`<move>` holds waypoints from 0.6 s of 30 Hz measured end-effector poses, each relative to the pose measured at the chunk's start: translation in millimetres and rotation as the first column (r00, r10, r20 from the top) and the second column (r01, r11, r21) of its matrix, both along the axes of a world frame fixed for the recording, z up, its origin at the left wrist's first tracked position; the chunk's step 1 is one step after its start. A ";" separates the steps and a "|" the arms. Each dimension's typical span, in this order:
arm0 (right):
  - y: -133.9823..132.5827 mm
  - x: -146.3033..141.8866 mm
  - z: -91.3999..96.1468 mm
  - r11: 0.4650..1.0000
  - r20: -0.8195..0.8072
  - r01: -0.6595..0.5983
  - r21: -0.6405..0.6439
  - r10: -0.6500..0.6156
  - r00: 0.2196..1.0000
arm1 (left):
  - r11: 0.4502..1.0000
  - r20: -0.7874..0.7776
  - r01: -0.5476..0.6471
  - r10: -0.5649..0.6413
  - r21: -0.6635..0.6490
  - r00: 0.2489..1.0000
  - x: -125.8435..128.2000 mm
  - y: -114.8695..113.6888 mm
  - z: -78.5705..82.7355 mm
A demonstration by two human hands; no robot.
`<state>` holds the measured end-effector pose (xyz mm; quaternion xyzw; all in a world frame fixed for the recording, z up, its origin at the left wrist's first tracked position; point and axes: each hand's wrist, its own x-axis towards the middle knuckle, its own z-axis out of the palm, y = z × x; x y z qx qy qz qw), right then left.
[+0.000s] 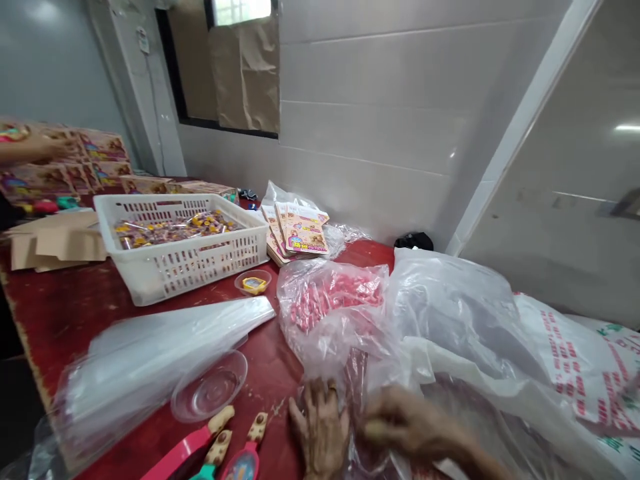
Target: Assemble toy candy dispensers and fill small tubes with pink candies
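Bag (335,320) of pink pieces lies on the table (273,363), right of the crate (200,270) and nearer. Left hand (321,427): nearer and right of crate, palm down at bag's near end, fingers apart. Right hand (403,423): farther right of crate, fingers curled, blurred; grip cannot be told. Cards (306,233): stacked just right of crate.

Red-topped table (267,383), surface scuffed, edge worn. Pale wall (370,120) behind, horizontal seams, glossy. Dark-framed window (243,12), daylight at top; brown paper (245,80) over the rest. Bluish-grey wall (45,67) far left. White trim (530,120) slants at right.
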<state>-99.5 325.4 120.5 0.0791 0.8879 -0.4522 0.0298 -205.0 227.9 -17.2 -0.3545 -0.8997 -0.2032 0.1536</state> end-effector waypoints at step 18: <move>246.9 -257.5 -68.7 0.532 -0.120 0.539 0.653 -0.630 0.767 | 0.963 -0.204 0.027 0.029 0.267 0.979 -16.4 10.7 -85.4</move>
